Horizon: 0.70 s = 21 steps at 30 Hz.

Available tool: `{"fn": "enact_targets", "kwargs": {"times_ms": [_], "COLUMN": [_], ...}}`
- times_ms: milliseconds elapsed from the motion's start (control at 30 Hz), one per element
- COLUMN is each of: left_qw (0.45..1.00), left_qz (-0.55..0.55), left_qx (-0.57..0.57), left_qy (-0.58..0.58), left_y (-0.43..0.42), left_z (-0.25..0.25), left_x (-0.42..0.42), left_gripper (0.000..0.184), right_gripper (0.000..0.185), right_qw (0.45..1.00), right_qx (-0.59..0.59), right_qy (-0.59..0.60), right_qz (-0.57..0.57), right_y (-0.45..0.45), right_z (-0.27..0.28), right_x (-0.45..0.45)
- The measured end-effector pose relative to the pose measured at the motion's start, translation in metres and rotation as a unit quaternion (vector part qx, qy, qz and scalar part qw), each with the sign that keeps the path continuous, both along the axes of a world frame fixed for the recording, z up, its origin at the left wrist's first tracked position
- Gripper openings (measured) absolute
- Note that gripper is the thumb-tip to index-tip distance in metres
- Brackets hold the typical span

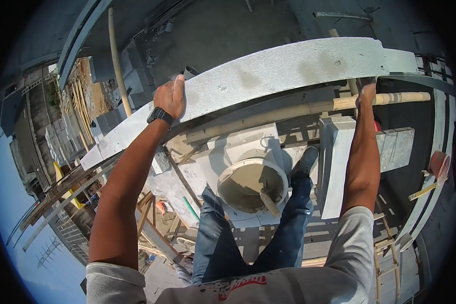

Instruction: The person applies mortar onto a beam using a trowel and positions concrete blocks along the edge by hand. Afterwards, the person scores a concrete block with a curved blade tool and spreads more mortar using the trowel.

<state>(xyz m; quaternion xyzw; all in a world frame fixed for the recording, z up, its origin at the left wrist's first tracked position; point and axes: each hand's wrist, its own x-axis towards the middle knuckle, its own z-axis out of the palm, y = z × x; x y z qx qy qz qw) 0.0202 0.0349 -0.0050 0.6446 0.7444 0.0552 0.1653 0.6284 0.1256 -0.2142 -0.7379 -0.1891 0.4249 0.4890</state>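
Spanning the upper half of the frame, long axis rising rightward: long pale slab (268,73). Gripped toward its left end by left hand (171,99); reached at lower edge, upper right, by right hand (367,91), with fingers too hidden to tell.

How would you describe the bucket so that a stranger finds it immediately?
Find the long white block stretching across the view. Below it, between the denim legs, stands the bucket. Unlike the angular blocks nearby, it is round, with greyish mix inside.
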Motion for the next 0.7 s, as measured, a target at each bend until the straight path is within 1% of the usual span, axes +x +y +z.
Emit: {"fn": "enact_targets", "kwargs": {"times_ms": [33, 67, 100, 133, 167, 200, 267, 333, 400, 433, 500, 567, 633, 667, 700], "left_qw": [1.000, 1.000, 1.000, 1.000, 1.000, 1.000, 1.000, 1.000, 1.000, 1.000, 1.000, 0.999, 0.999, 0.999, 1.000], "left_qz": [-0.009, -0.008, -0.003, -0.002, -0.005, -0.002, -0.011, -0.011, -0.019, -0.006, 0.001, 0.000, -0.003, -0.004, -0.005], "left_qx": [0.005, -0.003, -0.001, 0.001, 0.002, -0.014, 0.003, 0.006, 0.012, 0.001, 0.002, 0.015, 0.016, 0.010, 0.003], "left_qy": [-0.007, -0.001, 0.001, 0.000, -0.005, -0.005, -0.006, -0.005, -0.022, -0.027, -0.024, -0.035, -0.036, -0.030, -0.024], "left_y": [0.000, 0.000, 0.000, 0.000, 0.001, 0.001, -0.001, -0.001, 0.000, 0.001, 0.000, -0.001, 0.000, 0.001, 0.000], "left_z": [0.000, 0.000, 0.002, 0.003, 0.003, 0.005, -0.001, -0.002, 0.003, 0.005, 0.006, 0.006, 0.005, 0.004, 0.004], "left_x": [0.000, -0.001, -0.001, 0.001, 0.005, 0.005, 0.002, 0.000, 0.005, 0.007, 0.010, 0.009, 0.009, 0.007, 0.007], "left_gripper": [0.062, 0.061, 0.061, 0.061, 0.061, 0.061, 0.060, 0.059, 0.057, 0.055, 0.055, 0.055, 0.054, 0.054, 0.054], "right_gripper": [0.044, 0.043, 0.044, 0.046, 0.050, 0.037, 0.028, 0.026, 0.033, 0.040, 0.038, 0.040, 0.045, 0.049, 0.051], "right_qw": [0.998, 0.996, 0.999, 0.987, 0.962, 0.911, 0.958, 0.970, 0.930, 0.838, 0.888, 0.940, 0.947, 0.933, 0.919], "right_qx": [0.007, 0.028, 0.042, 0.053, 0.061, 0.005, 0.094, 0.136, 0.092, -0.005, 0.036, 0.079, 0.066, 0.031, 0.026], "right_qy": [0.044, 0.070, -0.035, -0.143, -0.252, -0.401, -0.268, -0.200, -0.350, -0.521, -0.446, -0.328, -0.312, -0.356, -0.389], "right_qz": [-0.036, -0.043, 0.003, 0.043, 0.080, 0.094, 0.045, 0.003, 0.067, 0.162, 0.107, 0.046, 0.031, 0.046, 0.057], "right_y": [0.001, 0.002, 0.001, -0.001, -0.004, -0.003, -0.003, 0.000, -0.006, -0.010, -0.001, -0.001, 0.000, 0.001, 0.001], "right_z": [0.012, 0.008, -0.010, -0.033, -0.054, -0.076, -0.114, -0.073, -0.056, -0.059, -0.073, -0.050, -0.051, -0.050, -0.050], "right_x": [-0.009, -0.007, -0.001, 0.009, 0.024, 0.038, 0.057, 0.014, 0.011, 0.018, 0.018, -0.004, -0.001, 0.001, 0.001]}}
